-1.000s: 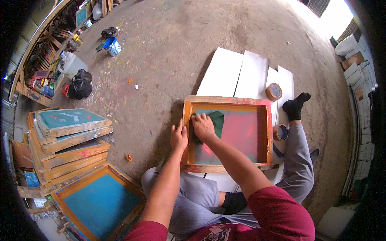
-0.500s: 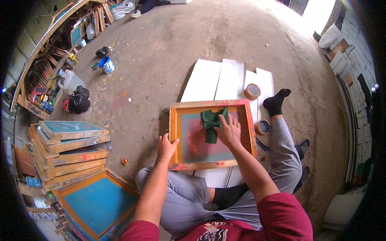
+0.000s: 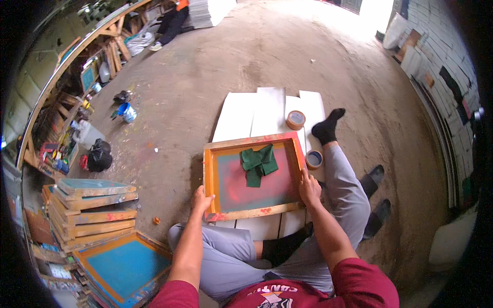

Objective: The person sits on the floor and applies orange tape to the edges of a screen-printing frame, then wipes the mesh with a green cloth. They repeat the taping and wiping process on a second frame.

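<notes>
A wooden-framed printing screen [image 3: 254, 211] is in front of me, over white sheets. Its mesh is blue-grey with a broad pink-red patch. On the mesh lies a crumpled dark green cloth [image 3: 258, 160], touched by neither hand. My left hand [image 3: 202, 199] grips the frame's left side near the lower corner, thumb on top. My right hand [image 3: 309, 189] is closed on the frame's right side, its lower fingers partly hidden. The screen sits slightly tilted, its right side farther from me; whether it is lifted off the sheets I cannot tell.
White sheets [image 3: 239, 115] lie beyond the screen. Two tape rolls, one brown [image 3: 295, 120] and one with a blue core [image 3: 314, 159], sit at right near my foot. Stacked screens [image 3: 97, 210] and a blue-mesh screen [image 3: 126, 267] stand left. Sandals [image 3: 377, 218] lie right; a blue-white bucket [image 3: 126, 113] stands far left.
My right hand has let go of the green cloth and taken hold of the frame's right side. The screen has turned slightly anticlockwise. The whole view has shifted.
</notes>
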The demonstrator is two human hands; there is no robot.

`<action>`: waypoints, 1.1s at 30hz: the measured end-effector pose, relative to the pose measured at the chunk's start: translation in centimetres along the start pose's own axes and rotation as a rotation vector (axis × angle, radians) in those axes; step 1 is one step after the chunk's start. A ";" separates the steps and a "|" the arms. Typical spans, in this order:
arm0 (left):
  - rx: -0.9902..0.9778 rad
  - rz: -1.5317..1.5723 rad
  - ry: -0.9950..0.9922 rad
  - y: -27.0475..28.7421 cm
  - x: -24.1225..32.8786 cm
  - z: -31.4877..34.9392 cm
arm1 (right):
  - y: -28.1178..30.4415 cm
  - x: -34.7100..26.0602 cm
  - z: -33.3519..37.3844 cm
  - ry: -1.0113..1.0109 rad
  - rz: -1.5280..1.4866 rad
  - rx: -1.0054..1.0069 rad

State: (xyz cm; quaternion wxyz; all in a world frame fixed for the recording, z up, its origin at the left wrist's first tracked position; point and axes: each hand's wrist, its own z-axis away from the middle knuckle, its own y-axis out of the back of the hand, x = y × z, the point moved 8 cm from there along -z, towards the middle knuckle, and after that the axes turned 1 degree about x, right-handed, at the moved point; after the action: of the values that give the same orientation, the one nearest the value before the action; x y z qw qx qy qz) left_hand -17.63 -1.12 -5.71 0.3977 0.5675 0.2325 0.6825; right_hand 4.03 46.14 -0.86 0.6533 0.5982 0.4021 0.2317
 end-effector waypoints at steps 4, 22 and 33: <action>0.016 0.134 -0.020 -1.4 -3.1 -1.0 | -0.7 0.1 0.3 -0.022 -0.024 -0.039; 0.379 0.172 0.017 5.5 -0.5 0.1 | 6.0 1.4 -7.3 0.093 -0.326 0.149; -0.544 1.323 -0.022 0.4 22.5 7.1 | 12.9 -11.7 -1.4 0.410 -1.232 -0.347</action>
State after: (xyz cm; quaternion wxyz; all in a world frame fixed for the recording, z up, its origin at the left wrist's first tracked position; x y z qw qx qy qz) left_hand -11.83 15.85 9.55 0.0300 0.4771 -0.3428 0.8087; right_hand -1.46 40.11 14.60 0.6633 0.0895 0.7429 -0.0131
